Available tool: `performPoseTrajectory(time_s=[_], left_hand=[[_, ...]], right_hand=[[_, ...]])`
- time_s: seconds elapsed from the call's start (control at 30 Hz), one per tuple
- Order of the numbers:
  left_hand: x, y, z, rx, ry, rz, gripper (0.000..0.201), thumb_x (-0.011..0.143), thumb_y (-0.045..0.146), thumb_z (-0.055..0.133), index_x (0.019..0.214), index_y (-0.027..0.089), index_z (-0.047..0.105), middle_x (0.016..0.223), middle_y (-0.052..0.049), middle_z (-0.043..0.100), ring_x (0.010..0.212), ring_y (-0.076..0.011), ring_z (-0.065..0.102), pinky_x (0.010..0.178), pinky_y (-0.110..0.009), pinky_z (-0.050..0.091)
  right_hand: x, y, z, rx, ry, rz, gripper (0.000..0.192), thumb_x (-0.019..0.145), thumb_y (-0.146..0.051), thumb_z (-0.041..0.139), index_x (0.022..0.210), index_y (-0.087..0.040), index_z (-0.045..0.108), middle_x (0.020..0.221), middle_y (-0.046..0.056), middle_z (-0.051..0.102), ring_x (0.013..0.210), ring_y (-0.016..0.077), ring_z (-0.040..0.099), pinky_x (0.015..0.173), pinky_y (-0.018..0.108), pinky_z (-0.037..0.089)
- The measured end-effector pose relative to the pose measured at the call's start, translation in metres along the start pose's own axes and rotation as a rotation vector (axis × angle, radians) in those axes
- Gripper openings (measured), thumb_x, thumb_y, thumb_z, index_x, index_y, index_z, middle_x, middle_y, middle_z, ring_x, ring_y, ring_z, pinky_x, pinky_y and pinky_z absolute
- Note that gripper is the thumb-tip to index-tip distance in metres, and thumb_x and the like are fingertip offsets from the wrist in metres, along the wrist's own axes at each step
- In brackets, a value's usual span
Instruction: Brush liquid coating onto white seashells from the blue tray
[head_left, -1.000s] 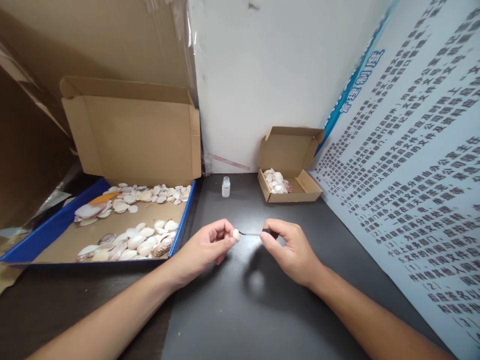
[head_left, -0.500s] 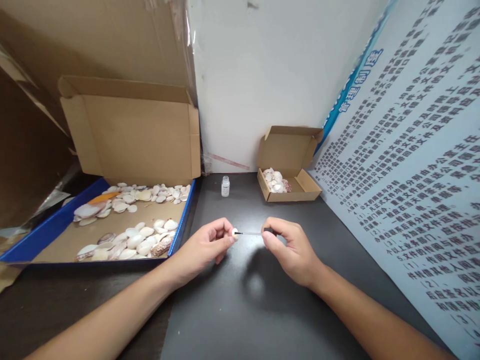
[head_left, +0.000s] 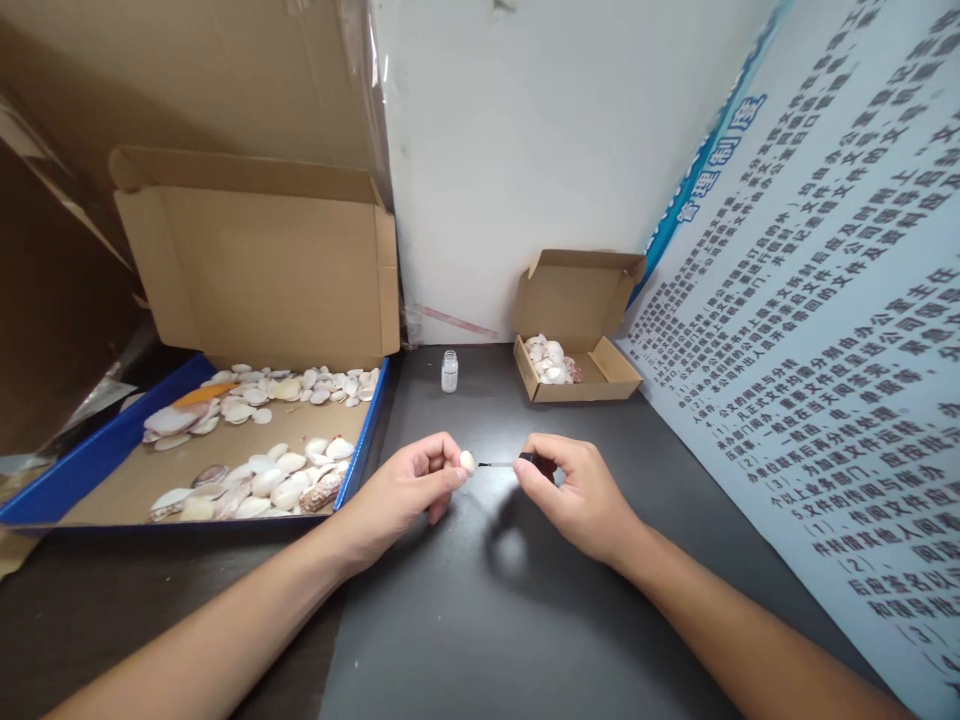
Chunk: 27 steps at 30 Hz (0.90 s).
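My left hand [head_left: 421,478] pinches a small white seashell [head_left: 468,462] between thumb and fingertips, above the dark table. Opposite it, my right hand [head_left: 571,488] is closed round the black cap of a thin brush [head_left: 496,464]. The brush's dark tip points left and lies very close to the shell; whether it touches cannot be made out. Beyond both hands a small clear bottle [head_left: 449,373] with a white label stands upright and uncapped.
On the left lies an open blue-sided box [head_left: 367,430] with many seashells [head_left: 270,484] and an orange piece [head_left: 204,395]. A smaller cardboard box [head_left: 586,393] at the back right holds white shells [head_left: 550,362]. A printed poster [head_left: 832,330] borders the right side.
The brush tip has drawn back slightly from the shell's face, and the shell is now turned to show more of itself. The hands otherwise stay nearly in place.
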<state>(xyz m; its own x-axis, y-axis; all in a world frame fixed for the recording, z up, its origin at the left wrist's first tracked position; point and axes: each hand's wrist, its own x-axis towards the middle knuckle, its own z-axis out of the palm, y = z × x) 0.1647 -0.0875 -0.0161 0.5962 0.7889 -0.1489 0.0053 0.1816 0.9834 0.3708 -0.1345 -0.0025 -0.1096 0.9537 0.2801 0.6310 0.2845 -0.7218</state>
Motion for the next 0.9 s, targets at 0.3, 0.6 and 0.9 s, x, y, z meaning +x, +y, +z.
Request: performPoseTrajectory(time_s=[0.3,0.6,0.9], left_hand=[[0.0004,-0.0001,-0.0002,0.016,-0.016,0.018,0.028,0.083,0.040,0.068,0.081,0.018,0.051,0.064,0.008,0.044,0.051,-0.0053,0.038,0.051,-0.022,0.026],[0.0010,0.0003,0.0003,0.015,-0.002,0.015,0.028,0.083,0.040,0.068,0.081,0.017,0.052,0.064,0.008,0.044,0.050,-0.0051,0.038,0.051,-0.021,0.027],[-0.0002,0.0016,0.0017,0.007,0.003,0.011,0.028,0.081,0.040,0.069,0.079,0.018,0.051,0.063,0.008,0.045,0.050,-0.0059,0.039,0.050,-0.021,0.027]], right_hand=[[-0.0034,-0.0018,-0.0027,0.099,-0.020,-0.111,0.025,0.090,-0.027,0.049,0.066,-0.020,0.046,0.061,-0.003,0.047,0.059,0.0123,0.043,0.058,0.025,0.033],[-0.0023,-0.0003,-0.0002,0.041,0.000,-0.021,0.029,0.088,-0.029,0.051,0.062,-0.020,0.041,0.058,-0.004,0.043,0.057,0.0118,0.041,0.057,0.025,0.031],[-0.0020,-0.0013,-0.0011,0.074,0.015,-0.058,0.028,0.088,-0.029,0.049,0.063,-0.020,0.043,0.059,-0.003,0.044,0.057,0.0119,0.042,0.057,0.025,0.032]])
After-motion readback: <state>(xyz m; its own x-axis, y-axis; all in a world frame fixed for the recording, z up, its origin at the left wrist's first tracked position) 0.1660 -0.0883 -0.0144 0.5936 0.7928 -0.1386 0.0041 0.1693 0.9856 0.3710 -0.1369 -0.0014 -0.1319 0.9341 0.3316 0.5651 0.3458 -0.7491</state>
